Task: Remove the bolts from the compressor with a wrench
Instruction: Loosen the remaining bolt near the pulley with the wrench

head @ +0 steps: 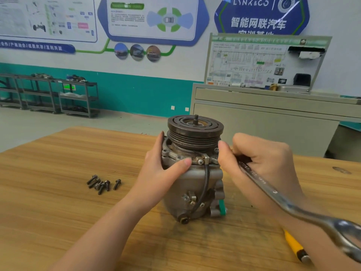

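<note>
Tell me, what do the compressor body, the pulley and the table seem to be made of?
Compressor body: likely cast aluminium, dull grey with a matte, slightly rough skin.
Pulley: probably steel, dark brown and rust-toned, with machined grooves.
Table: wood or wood-look laminate, showing streaked grain.

Bright, even indoor light; soft shadows; glare on wall sign (261, 14); wide-angle edge bending; near wrench (304, 210) end blurred.
</note>
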The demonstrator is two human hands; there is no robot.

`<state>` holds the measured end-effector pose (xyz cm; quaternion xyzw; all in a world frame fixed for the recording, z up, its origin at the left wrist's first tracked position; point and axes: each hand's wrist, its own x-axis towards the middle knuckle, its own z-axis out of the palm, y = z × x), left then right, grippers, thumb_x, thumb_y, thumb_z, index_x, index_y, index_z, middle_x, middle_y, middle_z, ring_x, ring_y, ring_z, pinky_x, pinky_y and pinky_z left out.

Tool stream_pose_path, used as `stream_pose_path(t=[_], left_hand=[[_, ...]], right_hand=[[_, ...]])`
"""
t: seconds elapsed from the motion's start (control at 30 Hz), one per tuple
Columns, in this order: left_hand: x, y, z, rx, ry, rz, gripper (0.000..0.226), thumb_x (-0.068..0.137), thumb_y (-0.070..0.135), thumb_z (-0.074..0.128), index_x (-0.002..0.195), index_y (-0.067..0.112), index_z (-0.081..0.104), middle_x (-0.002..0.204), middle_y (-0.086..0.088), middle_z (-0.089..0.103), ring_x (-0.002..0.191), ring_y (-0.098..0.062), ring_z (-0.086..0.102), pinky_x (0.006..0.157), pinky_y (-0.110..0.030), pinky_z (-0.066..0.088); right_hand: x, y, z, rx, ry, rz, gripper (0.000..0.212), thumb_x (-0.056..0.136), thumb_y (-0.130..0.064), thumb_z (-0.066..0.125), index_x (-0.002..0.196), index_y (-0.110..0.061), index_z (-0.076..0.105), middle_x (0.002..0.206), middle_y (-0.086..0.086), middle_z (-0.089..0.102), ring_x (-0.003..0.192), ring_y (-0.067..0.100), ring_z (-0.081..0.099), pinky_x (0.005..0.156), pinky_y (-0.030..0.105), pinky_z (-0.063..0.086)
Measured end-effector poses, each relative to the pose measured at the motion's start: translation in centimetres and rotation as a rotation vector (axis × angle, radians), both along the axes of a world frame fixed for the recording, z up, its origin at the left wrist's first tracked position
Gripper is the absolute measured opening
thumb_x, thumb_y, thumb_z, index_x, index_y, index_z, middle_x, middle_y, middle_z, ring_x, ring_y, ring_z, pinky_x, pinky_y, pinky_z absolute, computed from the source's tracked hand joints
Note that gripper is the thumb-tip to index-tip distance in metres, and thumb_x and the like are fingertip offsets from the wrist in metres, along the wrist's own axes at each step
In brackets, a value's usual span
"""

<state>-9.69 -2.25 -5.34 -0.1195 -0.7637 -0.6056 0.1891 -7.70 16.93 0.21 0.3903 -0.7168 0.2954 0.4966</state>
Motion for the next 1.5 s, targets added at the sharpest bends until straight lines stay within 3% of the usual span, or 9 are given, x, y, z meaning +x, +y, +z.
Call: stream_pose_path(t=[0.2,0.33,0.43,0.53,0.67,0.97,1.2,1.33,1.5], left_hand=[[-0.8,-1.1,-0.2,0.005,0.000,-0.020,0.110,0.052,0.075,0.065,0.149,0.053,0.020,0.117,0.049,0.036,0.101,0.036,0.036,0.085,-0.006,0.032],[-0.9,-2.4,0.3,0.093,-0.053,-0.125,0.103,0.056,0.061,0.075,0.147,0.054,0.028,0.150,0.022,0.040,0.136,-0.001,0.040,0.116,-0.042,0.033],[0.0,-2.4,1.0,0.050,0.181,0.031,0.080,0.064,0.063,0.069,0.137,0.063,0.036,0.151,0.029,0.031,0.138,0.005,0.032,0.114,-0.038,0.032],[1.4,-0.5,1.8,-0.176,0.422,0.108,0.050,0.071,0.061,0.068,0.118,0.059,0.052,0.154,0.030,0.018,0.143,0.003,0.021,0.110,-0.026,0.027],[2.0,1.3,2.0,-0.406,0.506,0.183,0.032,0.075,0.056,0.073,0.102,0.041,0.065,0.149,0.033,0.013,0.142,-0.006,0.017,0.112,-0.036,0.024],[2.4,1.5,2.7,-0.298,0.436,0.184,0.021,0.069,0.057,0.062,0.089,0.050,0.064,0.144,0.039,0.023,0.135,0.011,0.017,0.100,-0.005,0.017],[2.4,3.1,2.1,-0.298,0.421,0.308,0.020,0.074,0.050,0.067,0.086,0.036,0.074,0.149,0.024,0.026,0.129,0.008,0.015,0.102,-0.003,0.009],[2.3,4.0,1.6,-0.286,0.413,0.370,0.010,0.081,0.034,0.075,0.090,0.032,0.077,0.151,0.021,0.025,0.127,0.010,0.013,0.100,-0.004,0.010],[2.4,4.4,1.8,-0.195,0.392,0.405,0.022,0.069,0.044,0.076,0.077,0.025,0.069,0.148,0.018,0.028,0.127,0.013,0.018,0.098,0.005,0.009]], right_hand=[[-1.8,1.7,0.8,-0.362,-0.643,0.439,0.036,0.084,-0.021,0.064,0.055,-0.024,0.044,0.044,0.002,0.041,0.041,0.012,0.036,0.042,0.019,0.031],[-2.5,1.2,0.6,-0.545,-1.153,0.731,0.031,0.080,-0.022,0.069,0.056,-0.024,0.048,0.048,0.002,0.050,0.038,0.011,0.040,0.039,0.017,0.030],[-2.4,0.7,0.4,-0.640,-1.288,0.806,0.026,0.073,-0.021,0.069,0.060,-0.020,0.047,0.052,0.003,0.054,0.040,0.011,0.046,0.037,0.016,0.033],[-2.4,0.7,0.6,-0.647,-1.263,0.762,0.027,0.072,-0.022,0.071,0.064,-0.017,0.045,0.053,0.005,0.056,0.041,0.011,0.049,0.037,0.017,0.036],[-2.3,0.6,0.7,-0.598,-1.213,0.732,0.025,0.074,-0.021,0.070,0.059,-0.019,0.050,0.054,0.006,0.058,0.041,0.013,0.051,0.038,0.018,0.038],[-3.2,0.9,0.8,-0.756,-1.428,0.813,0.021,0.067,-0.023,0.074,0.069,-0.011,0.057,0.052,0.003,0.054,0.039,0.008,0.047,0.033,0.015,0.035],[-2.6,1.2,1.3,-0.893,-0.971,0.855,0.033,0.085,-0.022,0.062,0.055,-0.023,0.047,0.047,0.000,0.047,0.036,0.010,0.039,0.035,0.018,0.029],[-1.7,1.4,1.9,-0.786,-0.891,0.817,0.035,0.084,-0.021,0.061,0.052,-0.022,0.047,0.046,0.001,0.048,0.035,0.011,0.040,0.037,0.016,0.030],[-0.9,1.0,1.5,-0.648,-0.842,0.725,0.031,0.084,-0.026,0.063,0.056,-0.023,0.049,0.049,0.003,0.052,0.037,0.013,0.043,0.039,0.017,0.032]])
